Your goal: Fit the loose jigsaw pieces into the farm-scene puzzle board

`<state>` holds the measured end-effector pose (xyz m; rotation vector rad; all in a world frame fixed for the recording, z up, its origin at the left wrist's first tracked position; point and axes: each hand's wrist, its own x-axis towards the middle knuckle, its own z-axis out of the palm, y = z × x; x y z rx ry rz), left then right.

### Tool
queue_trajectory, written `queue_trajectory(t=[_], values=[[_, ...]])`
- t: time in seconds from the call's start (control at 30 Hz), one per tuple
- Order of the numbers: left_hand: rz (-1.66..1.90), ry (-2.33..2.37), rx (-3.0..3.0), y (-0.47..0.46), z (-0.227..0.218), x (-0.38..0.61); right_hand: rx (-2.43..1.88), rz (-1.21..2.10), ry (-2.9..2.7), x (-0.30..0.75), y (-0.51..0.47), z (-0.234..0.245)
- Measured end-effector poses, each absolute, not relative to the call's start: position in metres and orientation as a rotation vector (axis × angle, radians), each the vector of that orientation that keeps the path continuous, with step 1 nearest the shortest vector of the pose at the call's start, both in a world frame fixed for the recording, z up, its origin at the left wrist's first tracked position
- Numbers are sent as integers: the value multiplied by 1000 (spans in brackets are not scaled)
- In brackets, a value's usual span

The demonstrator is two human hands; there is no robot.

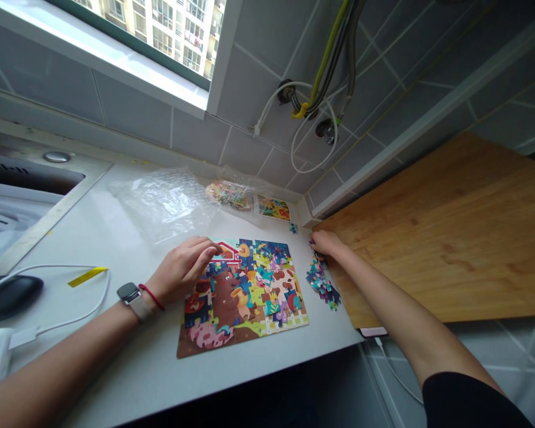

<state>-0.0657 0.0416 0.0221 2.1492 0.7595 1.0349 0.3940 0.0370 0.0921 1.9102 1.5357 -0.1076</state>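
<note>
A colourful jigsaw puzzle lies on the white counter, mostly assembled on its brown backing. My left hand rests on the puzzle's upper left corner, fingers curled and pressed on the pieces there. My right hand reaches to the top of a heap of loose puzzle pieces just right of the puzzle, its fingers curled down onto the heap. Whether it grips a piece is hidden. A watch and a red string sit on my left wrist.
A clear plastic bag lies behind the puzzle, with a second bag of pieces and a picture card by the wall. A wooden board is on the right, a sink on the left, and a white cable with a black object.
</note>
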Motion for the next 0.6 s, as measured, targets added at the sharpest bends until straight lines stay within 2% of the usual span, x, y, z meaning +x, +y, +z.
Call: queue_trajectory(t=[0.43,0.6], values=[[971,772,2162,42,23,-65,2091,-342,1586,402,33,82],[980,772,2144,42,21,-64,2162,-318,1653,399,39,92]])
